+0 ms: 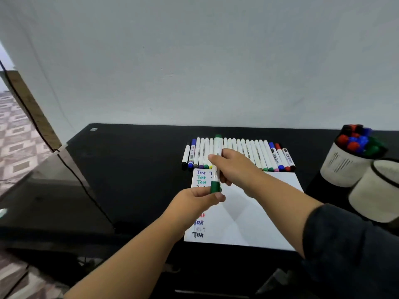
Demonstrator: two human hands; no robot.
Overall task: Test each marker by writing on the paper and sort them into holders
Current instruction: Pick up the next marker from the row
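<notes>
Right hand: fingers clamped on white green-ended marker barrel.
Left hand: fingers pinching its green cap, above white paper.

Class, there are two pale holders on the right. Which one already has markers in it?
The farther holder, nearest the wall: coloured marker caps stick out. The nearer holder shows none.

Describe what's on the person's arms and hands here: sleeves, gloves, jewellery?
Both hands are bare: no gloves, and no rings or watch visible. The left hand and its forearm are uncovered as far as the frame shows. The right hand has a bare forearm, with a dark sleeve pushed up near the elbow.
</notes>
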